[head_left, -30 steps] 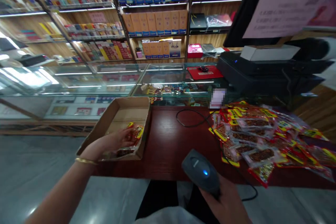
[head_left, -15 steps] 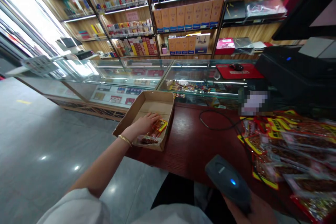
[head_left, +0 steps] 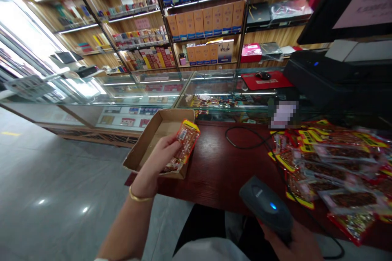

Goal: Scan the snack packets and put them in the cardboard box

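Packet [head_left: 189, 138]: pinched in the left hand [head_left: 167, 151], thumb and fingers closed on its edge — tilted, at the right side of the box [head_left: 148, 144].
Box: open cardboard, left on the counter [head_left: 214, 167], more wrapping inside, partly hidden.
Scanner [head_left: 265, 204]: gripped by the right hand [head_left: 295, 240], blue light lit.
Heap [head_left: 333, 167]: red-and-yellow packets, right on the counter.

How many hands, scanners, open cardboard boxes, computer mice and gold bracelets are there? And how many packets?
Hands: 2 (left hand, right hand)
Scanner: 1
Open cardboard box: 1
Computer mouse: 1
Gold bracelet: 1
Total: 6
The packets overlap too much to count, so they're left out.
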### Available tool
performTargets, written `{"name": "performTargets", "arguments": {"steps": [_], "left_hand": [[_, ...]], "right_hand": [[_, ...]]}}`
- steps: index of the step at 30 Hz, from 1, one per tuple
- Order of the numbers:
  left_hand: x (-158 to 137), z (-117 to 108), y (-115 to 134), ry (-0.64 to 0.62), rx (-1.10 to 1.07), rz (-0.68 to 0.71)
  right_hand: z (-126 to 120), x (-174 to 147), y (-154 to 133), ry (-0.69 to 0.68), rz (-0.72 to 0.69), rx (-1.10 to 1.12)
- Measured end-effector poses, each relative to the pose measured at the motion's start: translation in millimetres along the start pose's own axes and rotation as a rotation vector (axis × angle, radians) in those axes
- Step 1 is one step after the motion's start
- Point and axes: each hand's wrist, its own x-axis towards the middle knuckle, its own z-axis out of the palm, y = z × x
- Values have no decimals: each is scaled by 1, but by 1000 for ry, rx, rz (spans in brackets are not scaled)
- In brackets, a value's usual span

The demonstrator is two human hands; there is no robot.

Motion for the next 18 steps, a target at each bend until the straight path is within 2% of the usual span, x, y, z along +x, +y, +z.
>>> {"name": "performTargets", "arguments": {"steps": [2, 3, 5, 7, 10, 14, 18], "left_hand": [[-6, 31, 26, -108, -549, -19], [-6, 48, 37, -170, -738, -31], [-5, 79, 55, -305, -935, -40], [-3, 102, 64, -392, -987, -33], [-1, 120, 63, -477, -997, -40], [1, 129, 52, -536, -970, -58], [5, 131, 41, -546, -919, -57]], "right_hand": [[-3, 3, -13, 15, -9, 21], [-5, 3, -19, 25, -14, 37], [-8, 4, -30, 48, -4, 73], [-10, 2, -39, 64, 36, 113], [-11, -2, -44, 69, 76, 141], [-13, -8, -37, 32, 88, 113], [-22, -12, -22, -63, 82, 32]]}}
